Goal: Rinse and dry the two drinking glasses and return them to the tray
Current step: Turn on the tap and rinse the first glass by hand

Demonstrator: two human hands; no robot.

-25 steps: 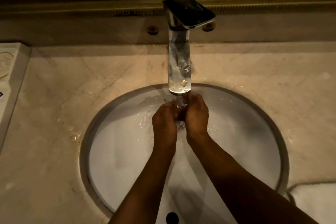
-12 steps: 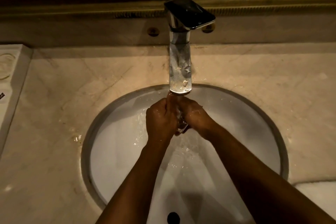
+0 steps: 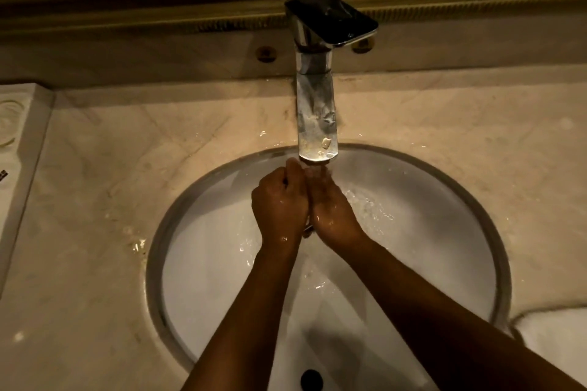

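No drinking glass shows in this view. My left hand and my right hand are pressed together over the white basin, right under the spout of the chrome tap. Water runs over them and splashes in the basin. My left hand's fingers are curled and its thumb points up. My right hand lies flatter against it, fingers towards the spout. A small shiny spot just below the hands cannot be made out. At the left edge is part of a white tray-like piece with a round ring mark.
The marble counter around the basin is wet, with drops left of the rim. A white towel lies at the lower right. The overflow hole is at the near wall. A framed mirror runs along the back.
Both hands have rubbed and turned against each other under the running water. My left hand has come higher towards the spout. The view has shifted slightly.
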